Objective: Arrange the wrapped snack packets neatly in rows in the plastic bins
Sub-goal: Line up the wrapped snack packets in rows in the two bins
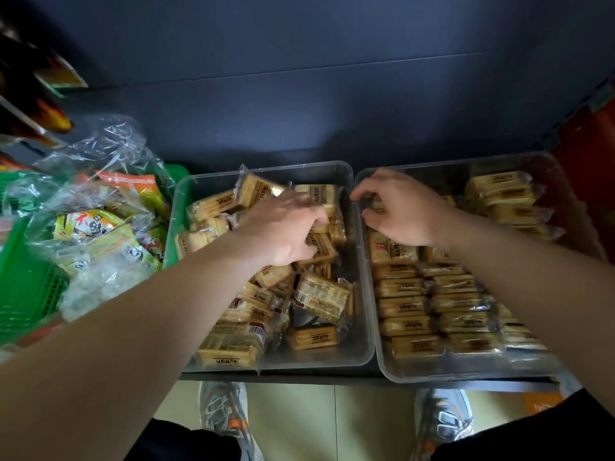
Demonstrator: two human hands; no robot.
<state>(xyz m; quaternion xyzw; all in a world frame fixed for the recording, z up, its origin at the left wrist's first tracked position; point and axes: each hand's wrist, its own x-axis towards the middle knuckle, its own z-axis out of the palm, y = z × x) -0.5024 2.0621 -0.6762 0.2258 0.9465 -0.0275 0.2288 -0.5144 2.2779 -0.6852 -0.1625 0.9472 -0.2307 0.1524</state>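
Lighting: dim, soft, strongest on the near forearms; the dark back panel (pixel 299 104) fades almost featureless. Glare: white highlights on the crumpled clear bags (pixel 100 151), faint sheen along the right bin (pixel 449 374) rim. Defects: motion smear over the left hand (pixel 283 231) fingers, soft focus at the left side, wide-angle bowing of lines toward the frame edges.

You can read nothing for certain here: the print on the snack packets (pixel 404 306) and the yellow bags (pixel 90 227) is too blurred.
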